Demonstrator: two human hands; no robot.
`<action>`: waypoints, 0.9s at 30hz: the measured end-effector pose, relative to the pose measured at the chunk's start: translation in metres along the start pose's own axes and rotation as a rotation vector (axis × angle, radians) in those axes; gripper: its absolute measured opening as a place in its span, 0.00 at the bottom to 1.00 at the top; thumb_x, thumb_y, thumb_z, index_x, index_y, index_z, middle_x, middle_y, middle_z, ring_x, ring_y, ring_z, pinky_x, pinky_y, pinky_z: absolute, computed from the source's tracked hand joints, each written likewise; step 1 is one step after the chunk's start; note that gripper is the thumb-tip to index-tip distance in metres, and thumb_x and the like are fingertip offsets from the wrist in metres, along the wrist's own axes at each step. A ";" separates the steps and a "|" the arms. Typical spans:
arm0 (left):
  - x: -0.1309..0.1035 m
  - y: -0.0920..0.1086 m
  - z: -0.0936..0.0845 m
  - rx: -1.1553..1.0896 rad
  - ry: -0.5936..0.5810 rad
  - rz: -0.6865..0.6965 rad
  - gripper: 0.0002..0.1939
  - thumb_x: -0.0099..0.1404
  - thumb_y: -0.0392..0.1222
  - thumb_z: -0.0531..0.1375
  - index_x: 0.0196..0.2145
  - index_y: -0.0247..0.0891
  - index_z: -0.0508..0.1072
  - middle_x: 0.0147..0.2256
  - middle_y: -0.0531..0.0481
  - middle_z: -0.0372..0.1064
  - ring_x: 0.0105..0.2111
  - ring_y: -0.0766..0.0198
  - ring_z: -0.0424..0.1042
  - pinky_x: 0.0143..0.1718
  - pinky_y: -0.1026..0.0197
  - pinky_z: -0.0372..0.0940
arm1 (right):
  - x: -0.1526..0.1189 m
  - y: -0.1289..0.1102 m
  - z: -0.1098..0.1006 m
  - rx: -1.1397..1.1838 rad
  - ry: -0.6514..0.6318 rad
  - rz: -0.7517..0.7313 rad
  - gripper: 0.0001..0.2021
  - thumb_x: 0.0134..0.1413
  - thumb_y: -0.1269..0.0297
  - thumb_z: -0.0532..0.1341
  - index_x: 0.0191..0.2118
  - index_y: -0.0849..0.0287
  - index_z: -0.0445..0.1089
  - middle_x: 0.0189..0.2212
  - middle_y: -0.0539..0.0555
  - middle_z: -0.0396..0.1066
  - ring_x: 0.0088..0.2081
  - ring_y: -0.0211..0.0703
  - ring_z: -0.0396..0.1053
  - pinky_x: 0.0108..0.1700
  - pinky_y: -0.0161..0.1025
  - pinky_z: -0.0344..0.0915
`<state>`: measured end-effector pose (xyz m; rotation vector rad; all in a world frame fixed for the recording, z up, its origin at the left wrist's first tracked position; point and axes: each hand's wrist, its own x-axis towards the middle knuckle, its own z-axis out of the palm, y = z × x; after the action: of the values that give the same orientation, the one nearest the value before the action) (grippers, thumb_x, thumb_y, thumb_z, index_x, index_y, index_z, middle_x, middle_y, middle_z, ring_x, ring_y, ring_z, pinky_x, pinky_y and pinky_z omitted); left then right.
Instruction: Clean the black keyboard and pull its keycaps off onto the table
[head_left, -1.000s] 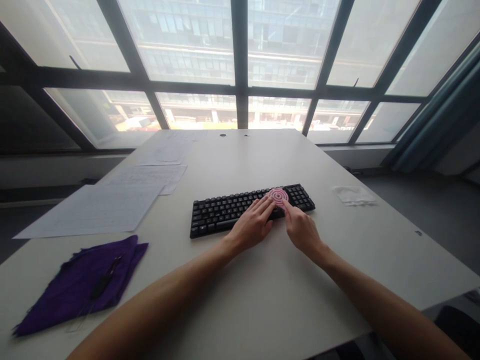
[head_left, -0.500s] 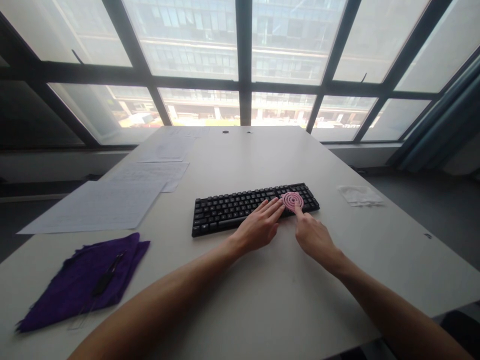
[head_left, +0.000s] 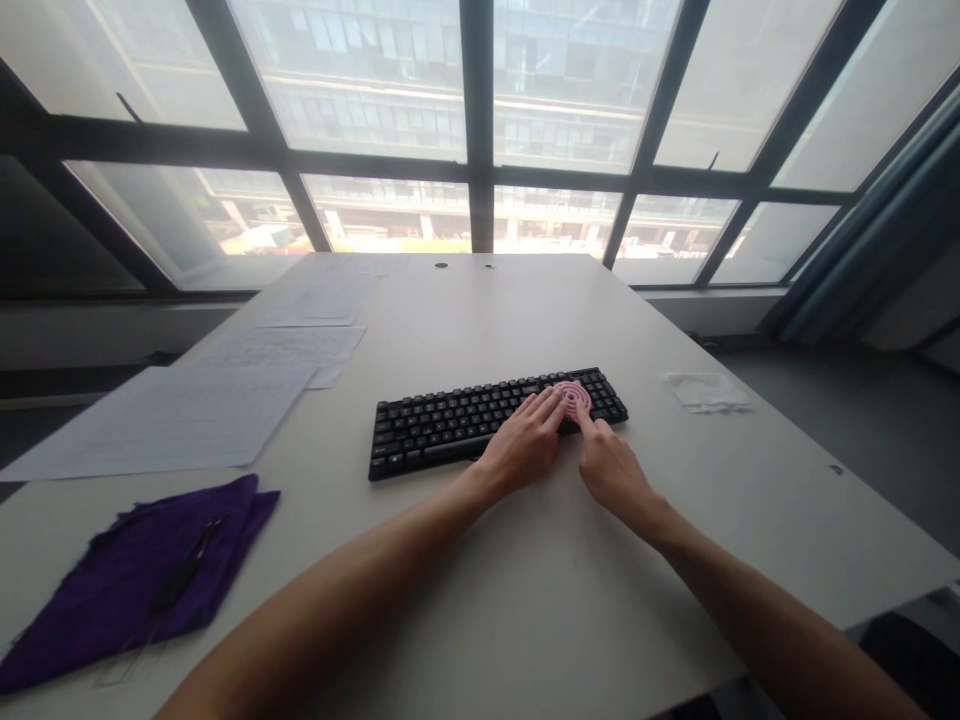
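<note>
A black keyboard [head_left: 442,420] lies slightly slanted on the white table. On its right part rests a pink spiral disc [head_left: 576,396]. My left hand [head_left: 525,435] lies flat over the keyboard's lower right part, fingers stretched out, their tips on the disc's left edge. From the right, my right hand [head_left: 609,462] touches the disc's lower edge with its outstretched index finger; its other fingers are curled under, and nothing shows in them.
At the lower left, a dark slim tool [head_left: 184,575] lies on a folded purple cloth [head_left: 135,590]. Several paper sheets [head_left: 165,415] cover the table's left side. Right of the keyboard is a white tissue [head_left: 707,392]. Windows [head_left: 555,80] stand beyond the table.
The whole view has shifted a little. My left fingertips now overlap the disc's left edge more. My right index finger still touches the disc's lower edge.
</note>
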<state>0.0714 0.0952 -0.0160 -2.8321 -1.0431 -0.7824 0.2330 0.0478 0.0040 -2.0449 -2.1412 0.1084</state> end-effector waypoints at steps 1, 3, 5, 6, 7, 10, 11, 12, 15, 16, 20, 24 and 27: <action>0.000 0.000 0.001 -0.004 -0.007 0.001 0.32 0.65 0.32 0.51 0.67 0.31 0.54 0.69 0.39 0.48 0.70 0.56 0.44 0.69 0.49 0.46 | 0.000 0.000 0.001 0.001 -0.012 -0.003 0.32 0.64 0.77 0.44 0.73 0.64 0.41 0.51 0.67 0.70 0.46 0.52 0.74 0.48 0.41 0.66; 0.000 0.001 0.002 -0.009 -0.016 0.000 0.31 0.66 0.33 0.51 0.66 0.32 0.55 0.69 0.39 0.49 0.70 0.57 0.45 0.69 0.50 0.46 | 0.000 0.001 0.001 0.003 -0.030 -0.008 0.33 0.63 0.77 0.44 0.73 0.62 0.39 0.50 0.66 0.70 0.46 0.52 0.74 0.48 0.42 0.66; 0.001 0.003 0.002 -0.006 -0.012 -0.013 0.31 0.66 0.34 0.51 0.67 0.31 0.55 0.69 0.39 0.48 0.70 0.57 0.45 0.69 0.50 0.46 | 0.000 0.001 -0.001 -0.001 -0.024 -0.005 0.33 0.63 0.77 0.44 0.73 0.62 0.39 0.49 0.65 0.71 0.46 0.52 0.74 0.48 0.42 0.66; 0.002 0.004 0.002 -0.002 -0.006 -0.024 0.31 0.66 0.34 0.51 0.67 0.31 0.54 0.69 0.39 0.47 0.70 0.56 0.44 0.69 0.50 0.46 | 0.000 0.001 -0.002 -0.007 -0.011 -0.001 0.33 0.64 0.76 0.44 0.73 0.61 0.40 0.49 0.65 0.71 0.45 0.52 0.74 0.48 0.42 0.66; 0.002 0.005 0.002 0.005 0.002 -0.036 0.32 0.66 0.34 0.51 0.67 0.30 0.53 0.69 0.38 0.46 0.70 0.56 0.44 0.69 0.50 0.45 | 0.001 0.001 -0.002 -0.014 0.008 0.005 0.33 0.64 0.76 0.44 0.73 0.61 0.40 0.50 0.65 0.71 0.45 0.52 0.75 0.48 0.42 0.66; 0.003 0.005 0.002 0.035 0.024 -0.073 0.32 0.67 0.35 0.51 0.68 0.28 0.52 0.69 0.37 0.45 0.70 0.56 0.41 0.70 0.50 0.44 | 0.007 -0.001 -0.003 -0.031 0.076 0.012 0.31 0.65 0.73 0.45 0.72 0.60 0.44 0.50 0.65 0.70 0.45 0.52 0.75 0.46 0.41 0.67; 0.003 0.004 0.003 0.047 0.029 -0.086 0.32 0.67 0.35 0.51 0.67 0.28 0.52 0.69 0.37 0.46 0.70 0.55 0.41 0.70 0.50 0.44 | 0.010 -0.002 -0.003 -0.034 0.094 0.010 0.30 0.66 0.73 0.45 0.72 0.60 0.46 0.50 0.64 0.71 0.45 0.51 0.75 0.46 0.41 0.67; 0.004 0.003 0.004 0.058 0.031 -0.099 0.31 0.68 0.36 0.50 0.67 0.28 0.53 0.69 0.37 0.46 0.70 0.55 0.42 0.70 0.50 0.45 | 0.013 -0.003 -0.003 -0.037 0.107 0.008 0.29 0.66 0.72 0.45 0.72 0.60 0.48 0.50 0.64 0.71 0.45 0.51 0.75 0.46 0.40 0.67; 0.005 0.000 0.006 0.082 0.029 -0.127 0.29 0.69 0.37 0.50 0.66 0.27 0.55 0.68 0.35 0.50 0.70 0.54 0.45 0.69 0.49 0.45 | 0.022 -0.006 -0.003 -0.046 0.103 0.000 0.28 0.66 0.71 0.45 0.70 0.58 0.53 0.48 0.62 0.73 0.44 0.51 0.75 0.45 0.40 0.67; 0.005 -0.001 0.006 0.086 0.029 -0.130 0.28 0.70 0.38 0.49 0.65 0.27 0.56 0.67 0.35 0.52 0.70 0.54 0.46 0.69 0.49 0.45 | 0.024 -0.006 -0.003 -0.048 0.092 -0.005 0.27 0.67 0.71 0.46 0.69 0.56 0.54 0.47 0.61 0.73 0.44 0.51 0.76 0.45 0.41 0.67; 0.005 0.000 0.004 0.086 0.029 -0.132 0.26 0.71 0.40 0.49 0.63 0.27 0.60 0.65 0.35 0.56 0.68 0.54 0.50 0.69 0.49 0.46 | 0.026 -0.008 -0.007 -0.060 0.055 -0.021 0.26 0.67 0.68 0.47 0.68 0.52 0.56 0.48 0.61 0.74 0.45 0.53 0.75 0.46 0.42 0.67; 0.005 0.000 0.002 0.090 0.043 -0.152 0.28 0.71 0.41 0.50 0.65 0.27 0.57 0.66 0.34 0.54 0.68 0.52 0.50 0.68 0.48 0.48 | 0.028 -0.011 -0.006 -0.077 0.075 0.003 0.26 0.69 0.67 0.44 0.70 0.55 0.53 0.52 0.63 0.72 0.47 0.51 0.75 0.48 0.41 0.67; 0.005 -0.004 0.002 0.097 0.044 -0.143 0.28 0.71 0.40 0.49 0.65 0.26 0.57 0.66 0.34 0.54 0.68 0.52 0.51 0.68 0.49 0.47 | 0.033 -0.011 -0.002 -0.100 0.113 0.017 0.28 0.68 0.69 0.44 0.72 0.56 0.48 0.53 0.64 0.71 0.48 0.51 0.74 0.49 0.41 0.67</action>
<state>0.0735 0.1017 -0.0159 -2.6719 -1.2518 -0.7772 0.2216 0.0800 0.0101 -2.0699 -2.1003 -0.1114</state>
